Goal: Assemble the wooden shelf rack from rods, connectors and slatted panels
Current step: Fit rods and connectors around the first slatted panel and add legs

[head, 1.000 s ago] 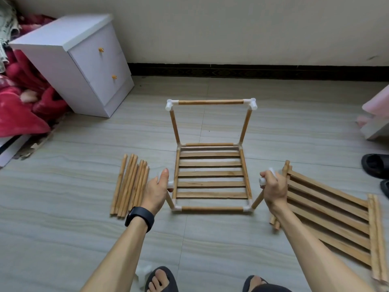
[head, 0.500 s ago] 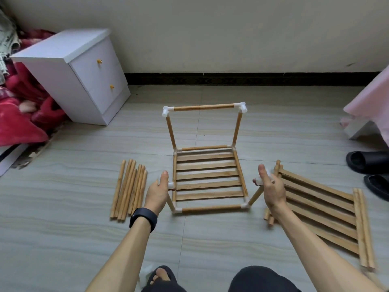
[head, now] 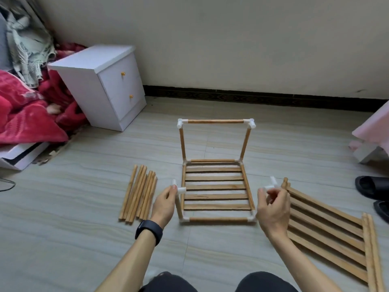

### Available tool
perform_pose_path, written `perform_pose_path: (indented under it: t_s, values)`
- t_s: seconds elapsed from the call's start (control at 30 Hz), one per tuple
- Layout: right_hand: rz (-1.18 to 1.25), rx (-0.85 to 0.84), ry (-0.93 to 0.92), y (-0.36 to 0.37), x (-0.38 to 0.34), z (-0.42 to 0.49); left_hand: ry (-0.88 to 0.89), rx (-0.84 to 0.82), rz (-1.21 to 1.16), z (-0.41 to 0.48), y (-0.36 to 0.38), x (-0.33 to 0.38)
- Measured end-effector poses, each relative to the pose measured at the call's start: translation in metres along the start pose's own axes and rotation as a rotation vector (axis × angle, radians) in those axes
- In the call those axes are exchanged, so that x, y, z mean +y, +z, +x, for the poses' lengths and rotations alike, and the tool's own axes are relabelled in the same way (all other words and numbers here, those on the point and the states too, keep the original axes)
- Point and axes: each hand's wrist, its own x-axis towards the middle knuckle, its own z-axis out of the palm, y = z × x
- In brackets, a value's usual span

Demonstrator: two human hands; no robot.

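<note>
The partly built rack (head: 214, 186) stands on the floor: a slatted panel framed by rods and white corner connectors, with two rear uprights joined by a top rod (head: 215, 121). Each of the two short front uprights is capped by a white connector. My left hand (head: 165, 204) pinches the left connector (head: 180, 189) with its fingertips. My right hand (head: 273, 207) curls its thumb and blurred fingers just under the right connector (head: 272, 183), hiding that upright. Several loose rods (head: 139, 194) lie to the left. A second slatted panel (head: 328, 228) lies to the right.
A white two-drawer cabinet (head: 105, 85) stands at the back left beside red bedding (head: 25, 114). Black slippers (head: 372, 188) sit at the right edge, with a pink-draped object (head: 374, 131) behind them. My knees show at the bottom. The wall runs behind the rack.
Both hands have loosened from a full grip on the front connectors to a fingertip hold. The view has tilted up and back, showing more wall.
</note>
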Motion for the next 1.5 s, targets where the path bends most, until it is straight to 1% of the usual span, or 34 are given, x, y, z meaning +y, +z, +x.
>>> perform_pose_path:
  t_s: [0.07, 0.17, 0.23, 0.3, 0.33, 0.4, 0.47, 0.53, 0.6, 0.7, 0.8, 0.87, 1.03, 1.2, 1.3, 1.37, 1.5]
  values:
    - [-0.038, -0.194, -0.165, 0.023, -0.021, -0.011, -0.016, -0.019, 0.0, -0.001, 0.0, 0.001]
    - [-0.123, -0.464, -0.326, 0.065, -0.057, -0.017, -0.027, -0.064, 0.001, -0.001, -0.002, -0.001]
    - [-0.153, -0.576, -0.38, 0.091, -0.081, -0.019, -0.03, -0.112, -0.021, 0.002, -0.004, -0.007]
    - [-0.195, -0.646, -0.458, 0.114, -0.1, -0.018, -0.048, -0.143, -0.052, 0.009, -0.011, -0.012]
    - [-0.232, -0.684, -0.507, 0.124, -0.106, -0.018, -0.062, -0.125, -0.075, 0.013, -0.018, -0.017]
    - [-0.336, -0.762, -0.617, 0.144, -0.115, -0.019, -0.101, -0.032, -0.086, 0.026, -0.037, -0.031]
    - [-0.456, -0.834, -0.75, 0.163, -0.117, -0.022, -0.16, 0.068, 0.021, 0.041, -0.062, -0.053]
    - [-0.53, -0.891, -0.847, 0.179, -0.114, -0.024, -0.246, 0.097, 0.198, 0.056, -0.087, -0.08]
    - [-0.535, -0.884, -0.878, 0.188, -0.113, -0.022, -0.342, 0.067, 0.366, 0.075, -0.107, -0.107]
    - [-0.527, -0.869, -0.867, 0.191, -0.111, -0.02, -0.456, 0.057, 0.591, 0.099, -0.127, -0.139]
    - [-0.503, -0.892, -0.811, 0.19, -0.107, -0.023, -0.505, 0.055, 0.704, 0.118, -0.133, -0.164]
    - [-0.496, -0.899, -0.794, 0.19, -0.108, -0.025, -0.558, 0.1, 0.678, 0.131, -0.134, -0.175]
    - [-0.491, -0.985, -0.79, 0.191, -0.109, -0.02, -0.58, 0.154, 0.71, 0.151, -0.128, -0.2]
    - [-0.531, -0.929, -0.846, 0.187, -0.107, -0.023, -0.684, 0.208, 0.645, 0.151, -0.125, -0.204]
    - [-0.519, -0.864, -0.884, 0.189, -0.105, -0.024, -0.661, 0.266, 0.56, 0.144, -0.134, -0.192]
    - [-0.529, -0.851, -0.891, 0.189, -0.104, -0.024, -0.627, 0.284, 0.479, 0.135, -0.147, -0.18]
    - [-0.653, -0.918, -0.855, 0.19, -0.108, -0.024, -0.531, 0.303, 0.281, 0.111, -0.171, -0.138]
